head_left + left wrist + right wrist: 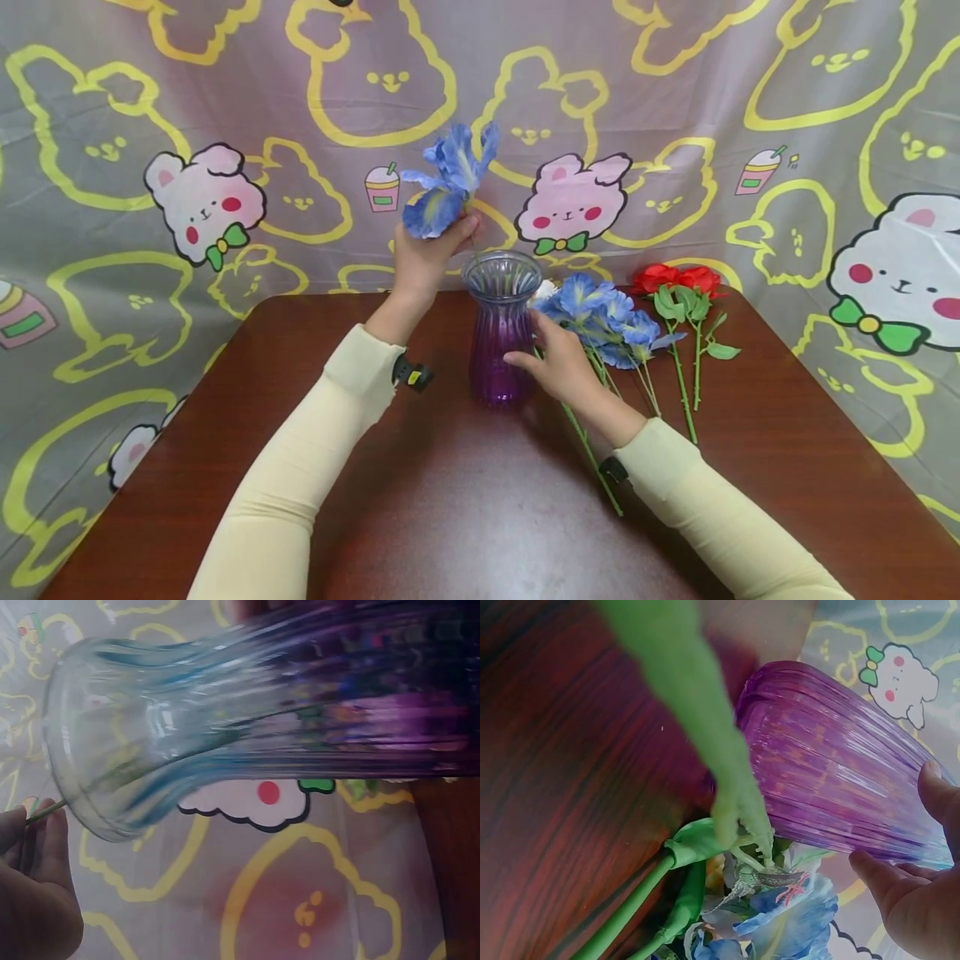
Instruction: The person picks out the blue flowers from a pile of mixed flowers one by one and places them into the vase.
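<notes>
A glass vase (pixel 504 333), clear at the flared rim and purple toward the base, stands upright on the table. My left hand (pixel 431 254) pinches the stem of a blue artificial iris (pixel 450 179) above and left of the vase. In the left wrist view, the thin green stem (pixel 169 757) runs from the left hand (pixel 37 877) through the rim into the vase (pixel 247 712). From the right side, my right hand (pixel 566 358) holds the vase, its thumb in front and fingers behind; the right wrist view shows this hand (pixel 915 889) at the narrowing part.
Right of the vase lie several blue flowers (pixel 600 312), their stems pointing toward the table's front. Red roses (pixel 678 281) with green leaves lie farther right. A white flower (pixel 546 290) shows behind the vase. A patterned cloth (pixel 660 100) hangs behind the brown table (pixel 465 517).
</notes>
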Demonstrator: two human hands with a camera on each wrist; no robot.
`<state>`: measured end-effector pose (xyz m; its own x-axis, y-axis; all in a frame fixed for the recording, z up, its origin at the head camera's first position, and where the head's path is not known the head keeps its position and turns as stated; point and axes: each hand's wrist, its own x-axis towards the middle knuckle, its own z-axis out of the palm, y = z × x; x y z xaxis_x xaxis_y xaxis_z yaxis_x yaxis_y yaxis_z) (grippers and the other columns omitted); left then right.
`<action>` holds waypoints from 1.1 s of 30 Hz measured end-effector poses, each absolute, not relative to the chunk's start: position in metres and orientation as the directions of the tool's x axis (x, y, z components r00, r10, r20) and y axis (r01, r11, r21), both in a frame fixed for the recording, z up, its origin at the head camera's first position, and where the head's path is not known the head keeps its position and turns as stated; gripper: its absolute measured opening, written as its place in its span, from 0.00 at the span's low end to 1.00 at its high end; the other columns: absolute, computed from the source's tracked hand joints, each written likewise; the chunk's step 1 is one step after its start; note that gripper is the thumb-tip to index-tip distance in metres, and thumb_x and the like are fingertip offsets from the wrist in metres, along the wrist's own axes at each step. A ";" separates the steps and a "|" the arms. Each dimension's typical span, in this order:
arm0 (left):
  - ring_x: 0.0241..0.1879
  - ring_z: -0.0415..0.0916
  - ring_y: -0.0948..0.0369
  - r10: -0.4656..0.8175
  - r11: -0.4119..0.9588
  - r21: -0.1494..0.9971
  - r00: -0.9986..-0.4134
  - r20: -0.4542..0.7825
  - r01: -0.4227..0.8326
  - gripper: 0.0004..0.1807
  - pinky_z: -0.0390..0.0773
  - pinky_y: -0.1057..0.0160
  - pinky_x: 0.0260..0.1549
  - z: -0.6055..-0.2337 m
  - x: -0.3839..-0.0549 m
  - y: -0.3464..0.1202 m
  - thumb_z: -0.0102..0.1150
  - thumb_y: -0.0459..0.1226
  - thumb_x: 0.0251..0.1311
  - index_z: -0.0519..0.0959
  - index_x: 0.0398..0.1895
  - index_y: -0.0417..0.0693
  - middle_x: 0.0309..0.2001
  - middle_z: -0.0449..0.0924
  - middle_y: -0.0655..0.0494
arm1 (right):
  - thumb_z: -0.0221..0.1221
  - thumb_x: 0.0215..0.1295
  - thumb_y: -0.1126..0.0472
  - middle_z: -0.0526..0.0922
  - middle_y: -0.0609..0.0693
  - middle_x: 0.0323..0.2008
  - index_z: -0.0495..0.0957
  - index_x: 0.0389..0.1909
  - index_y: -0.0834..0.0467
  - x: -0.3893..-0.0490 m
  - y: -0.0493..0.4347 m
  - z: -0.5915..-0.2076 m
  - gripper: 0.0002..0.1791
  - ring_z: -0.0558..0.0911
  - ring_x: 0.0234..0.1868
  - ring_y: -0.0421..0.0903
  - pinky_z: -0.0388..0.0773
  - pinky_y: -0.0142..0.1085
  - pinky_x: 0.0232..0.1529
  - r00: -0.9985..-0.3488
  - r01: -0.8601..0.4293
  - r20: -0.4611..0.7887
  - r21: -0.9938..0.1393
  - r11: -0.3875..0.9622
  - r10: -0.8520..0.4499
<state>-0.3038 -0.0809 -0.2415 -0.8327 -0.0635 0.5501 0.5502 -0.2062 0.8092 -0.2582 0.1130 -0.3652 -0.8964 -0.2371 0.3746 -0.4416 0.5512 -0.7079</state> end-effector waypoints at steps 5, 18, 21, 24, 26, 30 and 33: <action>0.36 0.85 0.54 -0.047 -0.234 0.804 -0.832 0.553 0.547 0.14 0.83 0.56 0.39 -0.252 -0.308 -0.081 0.70 0.26 0.52 0.77 0.41 0.37 0.33 0.82 0.48 | 0.70 0.58 0.57 0.69 0.68 0.63 0.60 0.69 0.70 -0.258 0.113 -0.365 0.43 0.77 0.57 0.62 0.76 0.48 0.54 -0.899 -0.437 0.368 -0.713 0.549 -0.237; 0.44 0.76 0.59 -0.024 0.171 0.847 -0.858 0.514 0.503 0.25 0.77 0.63 0.43 -0.269 -0.319 -0.090 0.73 0.35 0.50 0.75 0.51 0.38 0.44 0.80 0.48 | 0.70 0.58 0.57 0.70 0.68 0.62 0.61 0.68 0.70 -0.259 0.114 -0.366 0.43 0.77 0.56 0.61 0.77 0.48 0.52 -0.887 -0.459 0.393 -0.700 0.547 -0.242; 0.39 0.75 0.61 -0.001 0.174 0.851 -0.864 0.504 0.496 0.21 0.75 0.64 0.40 -0.274 -0.321 -0.090 0.73 0.35 0.49 0.79 0.45 0.36 0.40 0.82 0.48 | 0.70 0.58 0.57 0.71 0.68 0.62 0.61 0.68 0.70 -0.259 0.114 -0.367 0.43 0.78 0.55 0.61 0.78 0.47 0.52 -0.886 -0.461 0.394 -0.700 0.546 -0.243; 0.36 0.76 0.60 0.010 0.166 0.862 -0.875 0.484 0.479 0.18 0.76 0.63 0.38 -0.278 -0.322 -0.089 0.73 0.35 0.49 0.80 0.42 0.35 0.37 0.83 0.47 | 0.70 0.58 0.56 0.71 0.68 0.61 0.61 0.68 0.70 -0.259 0.114 -0.367 0.43 0.78 0.55 0.61 0.78 0.47 0.52 -0.886 -0.461 0.394 -0.698 0.547 -0.245; 0.39 0.77 0.60 0.010 0.165 0.874 -0.887 0.463 0.458 0.20 0.76 0.62 0.41 -0.279 -0.322 -0.088 0.73 0.36 0.49 0.80 0.44 0.36 0.38 0.84 0.47 | 0.70 0.58 0.57 0.71 0.68 0.62 0.61 0.68 0.70 -0.259 0.114 -0.367 0.43 0.78 0.55 0.61 0.78 0.47 0.52 -0.884 -0.464 0.397 -0.696 0.548 -0.245; 0.43 0.77 0.60 -0.005 0.176 0.897 -0.910 0.414 0.406 0.26 0.76 0.62 0.44 -0.278 -0.322 -0.087 0.74 0.39 0.48 0.79 0.50 0.37 0.45 0.83 0.47 | 0.70 0.57 0.57 0.70 0.69 0.62 0.61 0.68 0.70 -0.259 0.114 -0.367 0.43 0.78 0.55 0.61 0.78 0.47 0.52 -0.880 -0.472 0.407 -0.693 0.546 -0.245; 0.39 0.76 0.61 -0.027 0.185 0.907 -0.920 0.390 0.379 0.28 0.76 0.63 0.38 -0.277 -0.323 -0.086 0.75 0.40 0.48 0.78 0.52 0.38 0.44 0.83 0.49 | 0.70 0.57 0.57 0.71 0.69 0.61 0.62 0.67 0.71 -0.259 0.114 -0.367 0.42 0.79 0.54 0.61 0.78 0.47 0.52 -0.880 -0.472 0.410 -0.690 0.549 -0.242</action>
<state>-0.3230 -0.0865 -0.2771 -0.9204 -0.0273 0.3901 0.3789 0.1845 0.9069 -0.2593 0.1135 -0.3669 -0.8797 -0.2418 0.4095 -0.4721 0.5488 -0.6899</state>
